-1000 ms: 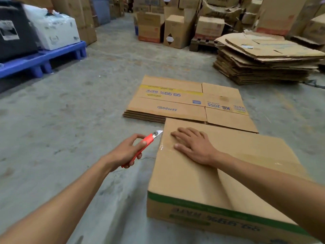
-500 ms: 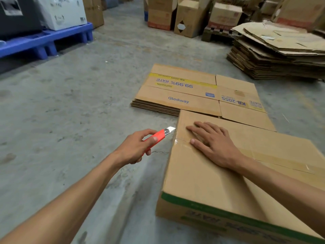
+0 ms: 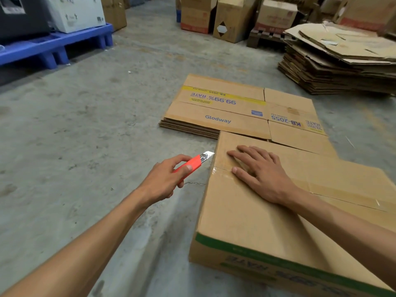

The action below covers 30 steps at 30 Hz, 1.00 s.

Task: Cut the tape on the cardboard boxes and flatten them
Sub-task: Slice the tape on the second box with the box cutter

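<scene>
Head view: knife poised at the taped box.
The left hand (image 3: pixel 162 183) gripped an orange utility knife (image 3: pixel 190 165), blade tip at the box's far left corner, possibly just short of the tape (image 3: pixel 222 171). The right hand (image 3: pixel 260 174) lay spread flat on the cardboard box (image 3: pixel 246 215). Flattened boxes (image 3: pixel 225 110) lay just beyond on the concrete floor (image 3: pixel 96 136).

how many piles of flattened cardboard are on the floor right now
2. A low stack of flattened brown printed boxes lies just beyond the taped box under the hands; a taller pile of flattened plain cardboard sits far right. More may be hidden out of frame.
</scene>
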Each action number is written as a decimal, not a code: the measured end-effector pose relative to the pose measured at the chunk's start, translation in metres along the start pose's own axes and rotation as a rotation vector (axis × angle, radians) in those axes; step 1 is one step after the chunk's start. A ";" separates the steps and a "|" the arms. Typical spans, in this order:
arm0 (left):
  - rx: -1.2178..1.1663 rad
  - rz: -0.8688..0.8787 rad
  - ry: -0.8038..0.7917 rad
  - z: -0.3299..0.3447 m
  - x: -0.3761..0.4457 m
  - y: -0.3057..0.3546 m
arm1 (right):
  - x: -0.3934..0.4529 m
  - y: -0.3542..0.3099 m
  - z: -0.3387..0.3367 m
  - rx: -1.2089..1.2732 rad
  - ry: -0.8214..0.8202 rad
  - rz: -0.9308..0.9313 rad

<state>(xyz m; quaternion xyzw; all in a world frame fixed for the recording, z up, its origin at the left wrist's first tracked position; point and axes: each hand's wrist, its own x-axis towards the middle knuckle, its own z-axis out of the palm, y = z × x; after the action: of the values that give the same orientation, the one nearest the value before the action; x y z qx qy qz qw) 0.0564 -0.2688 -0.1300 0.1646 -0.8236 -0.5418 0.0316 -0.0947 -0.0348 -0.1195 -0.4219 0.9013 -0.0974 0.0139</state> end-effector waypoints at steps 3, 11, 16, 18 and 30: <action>-0.010 -0.001 0.033 0.003 0.000 -0.001 | 0.000 -0.001 0.000 0.007 0.002 0.002; -0.015 -0.021 0.001 0.003 -0.002 0.004 | 0.000 0.000 0.001 0.004 0.000 0.001; 0.076 -0.043 -0.033 -0.010 0.003 0.015 | 0.003 0.000 -0.001 -0.019 -0.046 0.019; 0.148 -0.044 -0.065 -0.017 0.006 0.023 | 0.007 -0.002 -0.004 -0.021 -0.102 0.042; 0.364 -0.082 -0.237 -0.039 0.015 0.047 | 0.061 -0.011 -0.008 -0.015 -0.249 0.097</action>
<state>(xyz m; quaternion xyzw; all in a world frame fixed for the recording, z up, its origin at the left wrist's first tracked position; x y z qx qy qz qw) 0.0396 -0.2912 -0.0732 0.1361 -0.8984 -0.4008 -0.1175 -0.1269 -0.0868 -0.1058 -0.3867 0.9127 -0.0368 0.1273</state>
